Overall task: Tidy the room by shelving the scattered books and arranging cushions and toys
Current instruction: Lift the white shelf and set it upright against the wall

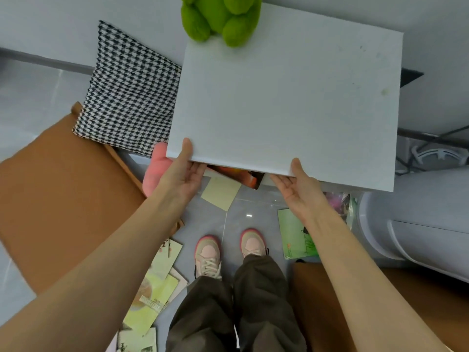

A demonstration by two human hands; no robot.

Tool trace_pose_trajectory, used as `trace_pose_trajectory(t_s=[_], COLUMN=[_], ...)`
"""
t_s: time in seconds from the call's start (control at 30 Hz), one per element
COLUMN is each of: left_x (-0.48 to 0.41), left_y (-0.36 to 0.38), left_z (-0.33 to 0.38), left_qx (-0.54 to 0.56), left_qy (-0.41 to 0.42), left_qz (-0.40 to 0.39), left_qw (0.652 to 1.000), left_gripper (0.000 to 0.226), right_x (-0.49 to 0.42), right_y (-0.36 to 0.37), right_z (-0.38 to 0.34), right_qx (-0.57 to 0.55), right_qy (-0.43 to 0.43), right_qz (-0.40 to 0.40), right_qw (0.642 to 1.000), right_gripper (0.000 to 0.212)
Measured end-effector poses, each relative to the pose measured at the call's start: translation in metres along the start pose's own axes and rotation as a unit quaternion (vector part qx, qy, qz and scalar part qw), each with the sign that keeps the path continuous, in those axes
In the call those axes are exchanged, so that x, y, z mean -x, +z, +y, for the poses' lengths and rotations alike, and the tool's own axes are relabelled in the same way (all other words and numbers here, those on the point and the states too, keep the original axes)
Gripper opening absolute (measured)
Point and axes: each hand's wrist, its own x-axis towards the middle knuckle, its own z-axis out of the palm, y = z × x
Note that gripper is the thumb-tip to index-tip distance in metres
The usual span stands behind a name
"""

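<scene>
A white shelf top (291, 97) fills the middle, with a green plush toy (220, 16) sitting at its far edge. My left hand (182, 171) and my right hand (297, 184) hold its near edge, thumbs on top, fingers hidden underneath. A dark orange book (243, 177) pokes out from under that edge between my hands. A houndstooth cushion (129, 97) leans to the left of the shelf, partly over a brown cushion (63, 194). A pink plush toy (157, 171) lies behind my left hand.
Loose on the tiled floor are a pale yellow book (220, 193), a green book (294, 235) and several yellow-green books (154, 283) by my shoes. A grey rounded seat (418, 219) stands right, another brown cushion (330, 301) lower right, cables (436, 153) behind.
</scene>
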Motion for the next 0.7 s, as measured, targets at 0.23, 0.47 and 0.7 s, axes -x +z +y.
trace_pose_trajectory(t_s=[0.23, 0.47, 0.7], left_x=[-0.009, 0.020, 0.066], left_y=[0.007, 0.029, 0.001], left_z=[0.005, -0.013, -0.035], left_qx=[-0.009, -0.302, -0.776], left_qy=[0.012, 0.057, 0.507], left_qz=[0.041, 0.146, 0.006], left_qw=[0.999, 0.940, 0.375], left_gripper=[0.068, 0.039, 0.048], right_x=[-0.003, 0.011, 0.055], right_y=[0.008, 0.013, -0.025], right_z=[-0.004, -0.018, -0.024], right_qx=[-0.011, 0.118, 0.712], right_qy=[0.005, 0.069, -0.357], right_qz=[0.002, 0.025, 0.021], right_qw=[1.000, 0.990, 0.604], right_gripper=[0.015, 0.025, 0.028])
